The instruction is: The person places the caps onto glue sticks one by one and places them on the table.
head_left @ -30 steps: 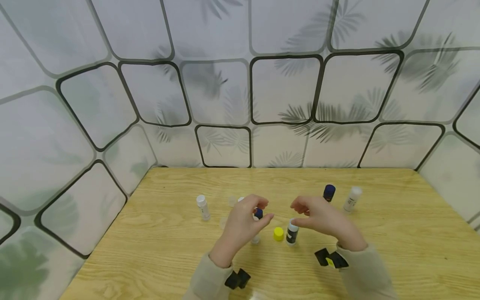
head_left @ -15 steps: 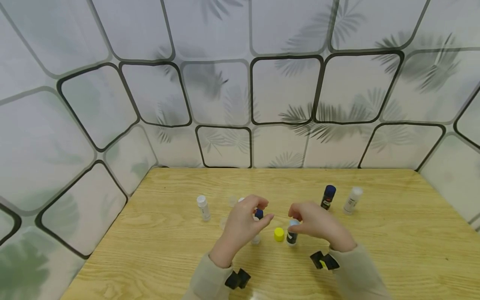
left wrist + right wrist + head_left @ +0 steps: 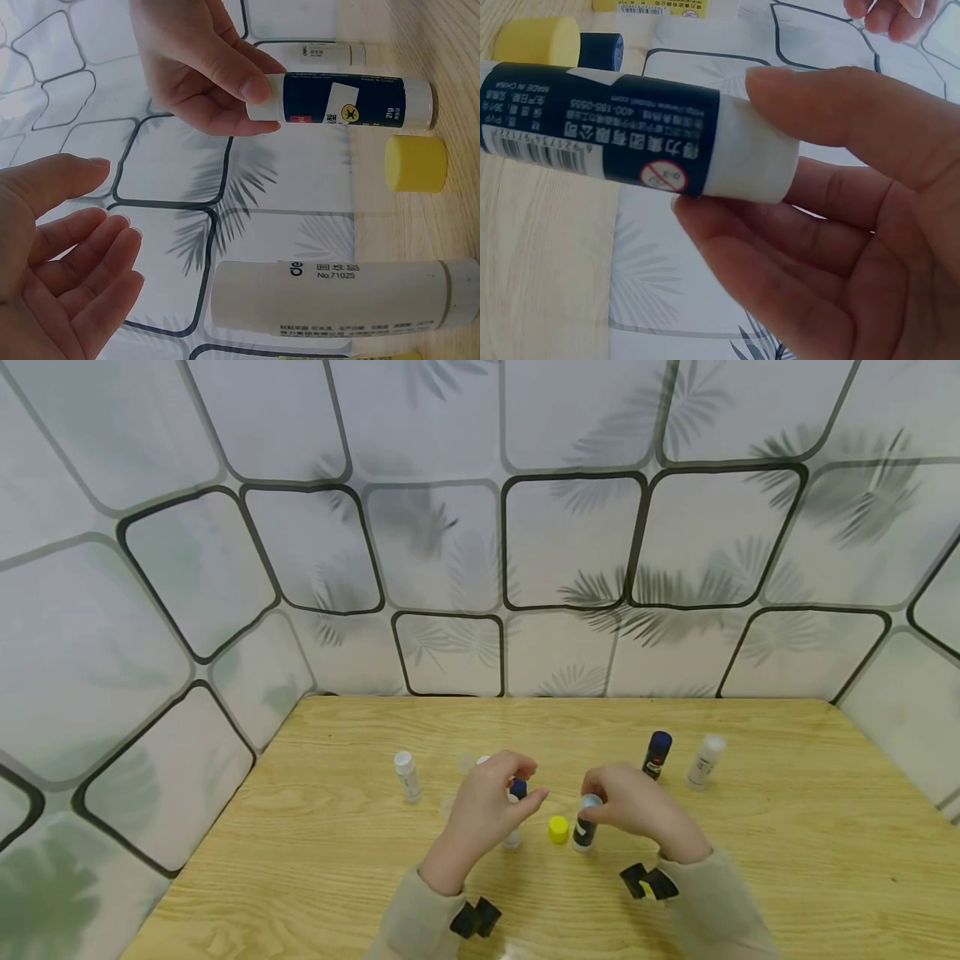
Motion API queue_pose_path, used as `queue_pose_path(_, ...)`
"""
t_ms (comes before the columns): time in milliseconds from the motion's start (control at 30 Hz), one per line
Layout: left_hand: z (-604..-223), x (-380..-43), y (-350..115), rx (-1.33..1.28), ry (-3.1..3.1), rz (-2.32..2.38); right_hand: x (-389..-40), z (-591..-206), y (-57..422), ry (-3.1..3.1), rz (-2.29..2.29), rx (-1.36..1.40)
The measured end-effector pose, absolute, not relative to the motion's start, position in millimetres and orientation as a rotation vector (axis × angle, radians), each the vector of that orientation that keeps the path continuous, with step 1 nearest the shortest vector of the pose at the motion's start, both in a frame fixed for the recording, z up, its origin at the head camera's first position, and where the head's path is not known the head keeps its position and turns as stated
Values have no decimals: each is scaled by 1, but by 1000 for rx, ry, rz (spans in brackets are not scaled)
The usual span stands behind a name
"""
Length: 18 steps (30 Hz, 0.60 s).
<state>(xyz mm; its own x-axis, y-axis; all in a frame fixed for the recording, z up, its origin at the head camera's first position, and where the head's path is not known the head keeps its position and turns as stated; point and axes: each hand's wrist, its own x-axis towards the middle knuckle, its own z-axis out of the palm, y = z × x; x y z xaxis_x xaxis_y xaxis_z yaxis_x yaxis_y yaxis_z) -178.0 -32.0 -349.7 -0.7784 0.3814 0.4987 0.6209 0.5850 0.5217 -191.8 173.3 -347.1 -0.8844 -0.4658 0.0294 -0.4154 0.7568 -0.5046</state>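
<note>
Between the thumb and fingers of my right hand point(image 3: 643, 803) I pinch the white upper end of a glue stick point(image 3: 584, 833) with a dark navy label. In the head view its foot is at the tabletop and it leans slightly. In the right wrist view, thumb and fingers lie on either side of that white end. My left hand point(image 3: 483, 806), thumb apart from its bent, relaxed fingers, holds nothing. A white glue stick point(image 3: 345, 300) stands near it, mostly hidden behind it in the head view. A yellow cap point(image 3: 558, 829) lies between the two glue sticks.
At the back right are a navy-capped glue stick point(image 3: 657, 755) and a white glue stick point(image 3: 705, 762). Another white glue stick point(image 3: 407, 777) stands at the left. A dark blue cap point(image 3: 517, 788) shows beyond my left fingers. A patterned curtain point(image 3: 570, 543) borders the wooden table point(image 3: 300, 877).
My right hand has come left and down onto the navy-labelled glue stick and taken hold of its top. That glue stick now tilts slightly to the right. My left hand stays still.
</note>
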Motion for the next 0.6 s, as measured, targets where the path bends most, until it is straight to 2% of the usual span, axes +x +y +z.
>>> queue_pose_path(300, -351, -179, -32, -818, -2479, -1013, -192, -341, 185, 2941, -966, -670)
queue_pose_path(600, -352, -179, -32, -806, -2468, -1010, -188, -328, 198, 3006, -1190, -511)
